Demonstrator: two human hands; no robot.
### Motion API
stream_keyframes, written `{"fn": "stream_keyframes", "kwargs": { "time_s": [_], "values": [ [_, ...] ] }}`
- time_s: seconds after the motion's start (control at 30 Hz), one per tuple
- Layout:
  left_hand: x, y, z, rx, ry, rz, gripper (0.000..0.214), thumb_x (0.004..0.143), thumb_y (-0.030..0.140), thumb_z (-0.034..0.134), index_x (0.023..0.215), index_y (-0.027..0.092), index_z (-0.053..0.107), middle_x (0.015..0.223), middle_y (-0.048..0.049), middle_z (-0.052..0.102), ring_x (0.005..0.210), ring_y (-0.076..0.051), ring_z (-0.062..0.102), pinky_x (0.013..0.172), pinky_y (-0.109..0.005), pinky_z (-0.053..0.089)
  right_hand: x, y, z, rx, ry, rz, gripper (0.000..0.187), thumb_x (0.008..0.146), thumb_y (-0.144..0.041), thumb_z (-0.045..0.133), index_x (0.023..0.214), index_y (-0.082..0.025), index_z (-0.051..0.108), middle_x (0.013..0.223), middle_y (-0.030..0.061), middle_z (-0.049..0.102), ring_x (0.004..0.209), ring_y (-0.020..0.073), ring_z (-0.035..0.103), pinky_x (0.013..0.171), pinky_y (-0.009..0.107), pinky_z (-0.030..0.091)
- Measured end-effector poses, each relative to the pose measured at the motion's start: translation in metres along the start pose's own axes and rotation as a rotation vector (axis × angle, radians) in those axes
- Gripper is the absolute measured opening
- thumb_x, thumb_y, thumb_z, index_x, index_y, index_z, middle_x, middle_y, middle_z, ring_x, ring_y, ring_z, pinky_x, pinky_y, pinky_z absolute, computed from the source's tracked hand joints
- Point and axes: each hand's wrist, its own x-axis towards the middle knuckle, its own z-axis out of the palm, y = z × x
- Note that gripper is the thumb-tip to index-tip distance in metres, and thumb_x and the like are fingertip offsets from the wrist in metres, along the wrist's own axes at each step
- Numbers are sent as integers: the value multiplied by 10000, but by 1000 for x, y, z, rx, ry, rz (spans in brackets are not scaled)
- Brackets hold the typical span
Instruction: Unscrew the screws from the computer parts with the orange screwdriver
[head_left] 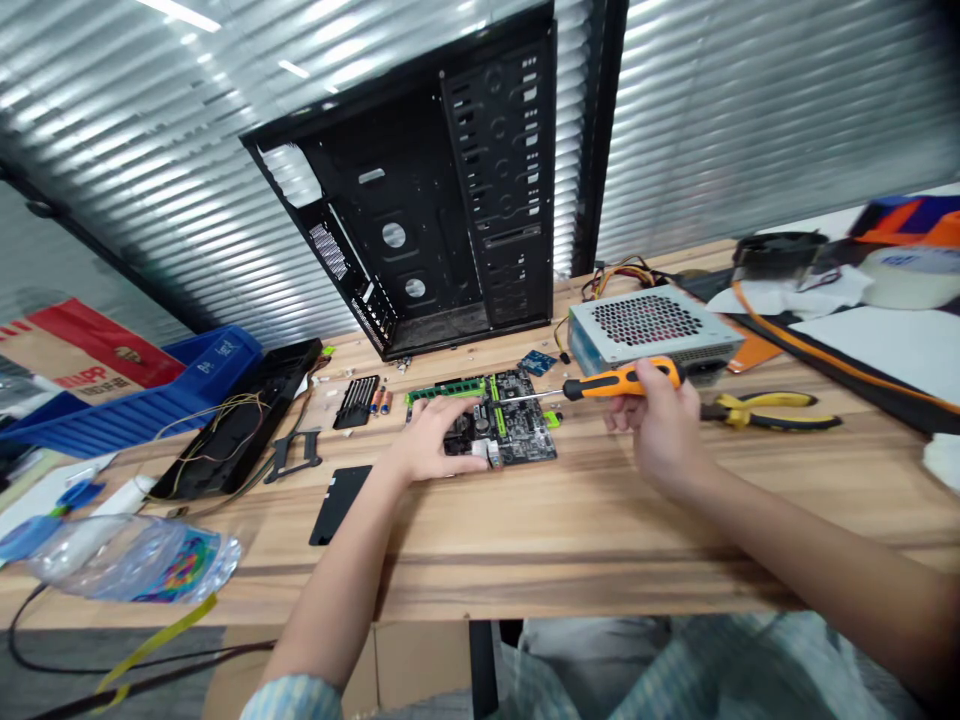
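A dark motherboard [536, 440] with green slots lies flat on the wooden table. My left hand [427, 440] rests over its left part, fingers stretched out and thumb apart, hiding some of the board. Along the board's back edge runs a green memory module [450, 390]. My right hand [664, 430] is closed around the orange and black handle of a screwdriver [611, 383]. Its thin metal shaft points left, over the middle of the board near the slots; whether the tip touches anything, I cannot tell. Pliers [765, 410] with yellow and black handles lie right of my right hand.
Behind the board stands an open black computer case [420, 190]. A power supply [645, 325] sits at the right back. To the left are a screwdriver bit set [356, 402], a black panel [339, 505], a plastic bottle [142, 558] and a blue bin [150, 390].
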Motion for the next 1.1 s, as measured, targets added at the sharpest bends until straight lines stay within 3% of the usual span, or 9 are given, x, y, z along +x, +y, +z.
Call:
{"fn": "stream_keyframes", "kwargs": {
  "time_s": [0.07, 0.13, 0.4, 0.57, 0.7, 1.1],
  "values": [
    [0, 0, 0, 10, -17, -3, 1006, 601, 717, 732, 1423, 220, 434, 1425, -140, 522, 1256, -380, 480, 1047, -516, 313, 1, -1, 2, 45, 18, 42, 427, 686, -601, 727, 746, -238, 509, 503, -49, 570, 331, 106, 463, 308, 236, 379],
    [1, 1, 1, 46, 0, -28, 1023, 581, 713, 749, 1424, 231, 431, 1407, -139, 540, 1256, -380, 484, 1048, -519, 304, 1, -2, 3, 70, 11, 94, 465, 668, -621, 728, 765, -228, 499, 523, -41, 593, 329, 105, 462, 320, 245, 412],
    [5, 5, 11, 191, 190, -129, 718, 740, 650, 673, 1286, 204, 537, 1315, -135, 619, 1205, -346, 545, 987, -510, 317, 1, -10, 5, 130, -25, 279, 419, 681, -593, 680, 745, -200, 550, 495, -24, 579, 325, 90, 427, 358, 243, 432],
    [6, 1, 13, 129, 234, -47, 474, 789, 585, 666, 1093, 225, 621, 1191, -83, 675, 1136, -296, 587, 948, -460, 347, 0, -11, 6, 131, 4, 320, 413, 646, -600, 674, 659, -222, 505, 415, -37, 502, 303, 82, 379, 364, 243, 406],
    [9, -2, 14, 15, 247, -4, 230, 862, 423, 637, 969, 220, 643, 1140, -61, 679, 1123, -251, 589, 960, -426, 373, -1, -11, 7, 134, -1, 332, 393, 645, -576, 676, 641, -227, 494, 407, -34, 490, 306, 82, 369, 364, 241, 394],
    [8, -2, 18, -8, 249, -38, 259, 853, 366, 655, 1075, 238, 624, 1132, -58, 705, 1101, -265, 617, 956, -461, 363, 0, -13, 7, 179, 41, 305, 339, 733, -528, 623, 691, -209, 517, 440, -43, 519, 305, 85, 385, 354, 236, 413]
  ]
}}
